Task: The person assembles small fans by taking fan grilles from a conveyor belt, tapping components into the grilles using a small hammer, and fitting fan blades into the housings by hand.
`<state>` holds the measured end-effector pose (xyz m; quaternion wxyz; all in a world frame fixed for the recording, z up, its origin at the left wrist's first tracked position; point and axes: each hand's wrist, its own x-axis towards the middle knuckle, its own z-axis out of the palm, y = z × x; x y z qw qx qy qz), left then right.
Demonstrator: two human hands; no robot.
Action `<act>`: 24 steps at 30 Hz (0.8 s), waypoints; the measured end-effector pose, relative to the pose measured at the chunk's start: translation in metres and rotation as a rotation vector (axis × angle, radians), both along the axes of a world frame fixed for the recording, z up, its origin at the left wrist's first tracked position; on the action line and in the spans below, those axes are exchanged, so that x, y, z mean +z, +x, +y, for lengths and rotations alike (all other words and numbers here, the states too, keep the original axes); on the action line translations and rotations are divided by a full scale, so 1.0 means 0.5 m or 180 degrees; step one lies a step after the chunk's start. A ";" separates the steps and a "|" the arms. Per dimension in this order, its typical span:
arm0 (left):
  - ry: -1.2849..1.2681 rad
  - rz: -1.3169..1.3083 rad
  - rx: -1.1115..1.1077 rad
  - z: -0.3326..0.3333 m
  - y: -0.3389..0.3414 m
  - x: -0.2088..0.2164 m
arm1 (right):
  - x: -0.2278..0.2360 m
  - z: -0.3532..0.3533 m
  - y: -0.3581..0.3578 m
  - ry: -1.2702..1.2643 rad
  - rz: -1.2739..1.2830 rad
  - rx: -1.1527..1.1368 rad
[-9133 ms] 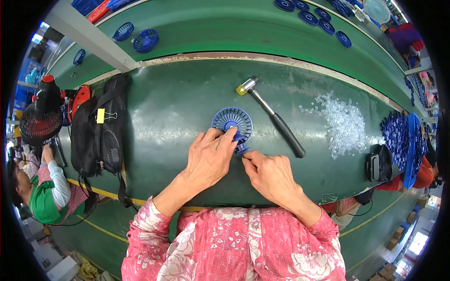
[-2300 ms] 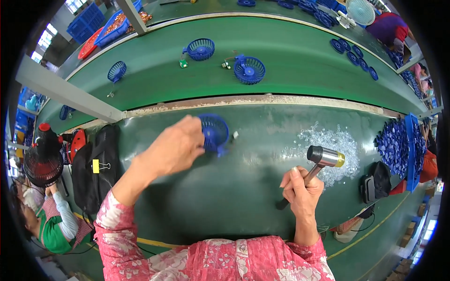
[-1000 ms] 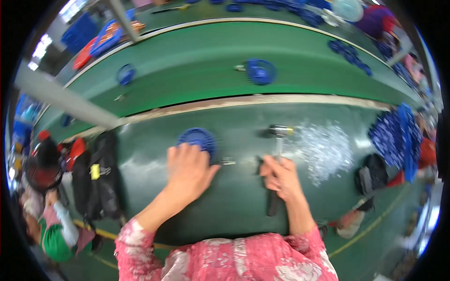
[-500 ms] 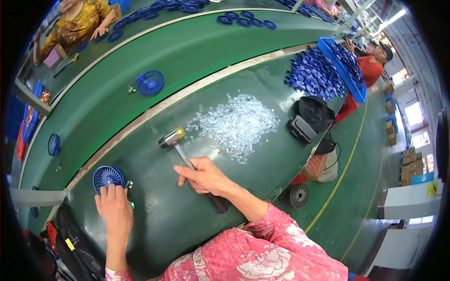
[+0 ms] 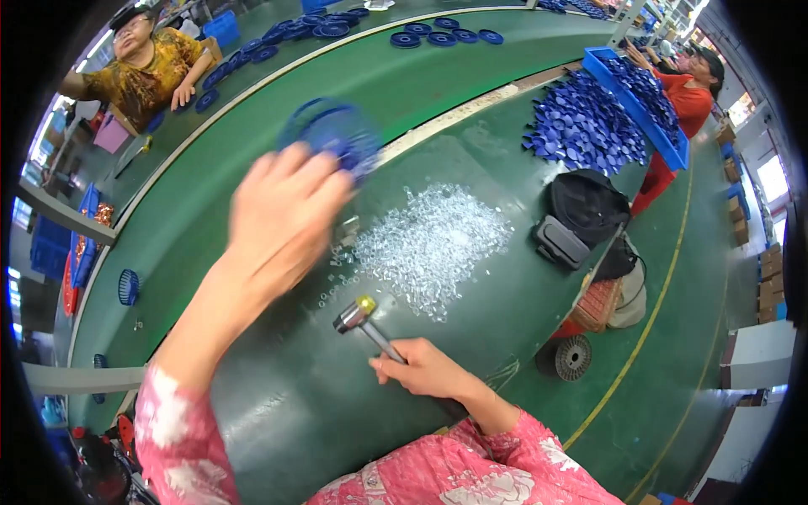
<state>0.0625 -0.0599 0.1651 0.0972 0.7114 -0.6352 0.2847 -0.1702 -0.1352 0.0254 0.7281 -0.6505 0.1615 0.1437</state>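
Note:
My left hand is raised and blurred, gripping a round blue grille-like plastic part above the green worktable. Low on the table, my right hand lies closed around the dark handle of a small hammer whose metal head has a yellow tip. A heap of small clear plastic pieces lies just beyond the hammer head, between the two hands.
A black bag sits at the table's right edge, with a heap of blue parts and a blue tray behind. Blue round parts ride the far green belt. Other people sit far left and far right.
My left hand has lifted the blue round part off the table and swung it up and to the right. My right hand stays on the hammer. The view has turned further right.

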 end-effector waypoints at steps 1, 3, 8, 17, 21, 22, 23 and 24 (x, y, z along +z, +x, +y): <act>0.0180 -0.0148 -0.0074 -0.055 0.014 -0.003 | -0.001 0.000 0.000 -0.0006 0.0106 0.0132; 0.0047 -0.0206 -0.0429 -0.172 0.029 -0.032 | 0.007 -0.009 -0.005 -0.0058 0.0102 0.0178; -0.0272 -0.0348 -0.0878 -0.400 -0.008 -0.148 | 0.023 -0.024 -0.005 -0.0070 0.0407 0.0152; -0.0449 0.0277 -0.0697 -0.452 0.002 -0.244 | 0.029 -0.040 0.008 -0.0100 0.0403 0.0202; -0.1028 0.0771 -0.0172 -0.258 0.109 -0.210 | 0.029 -0.025 0.013 0.0130 0.0360 -0.0033; -0.0994 0.0805 0.0298 -0.202 0.141 -0.209 | 0.031 -0.020 0.016 0.0202 0.0450 -0.0036; -0.0970 0.0844 0.0767 -0.153 0.165 -0.212 | 0.034 -0.017 0.019 0.0267 0.0550 -0.0040; -0.0794 0.0825 0.1037 -0.110 0.181 -0.222 | 0.035 -0.012 0.020 0.0372 0.0739 -0.0107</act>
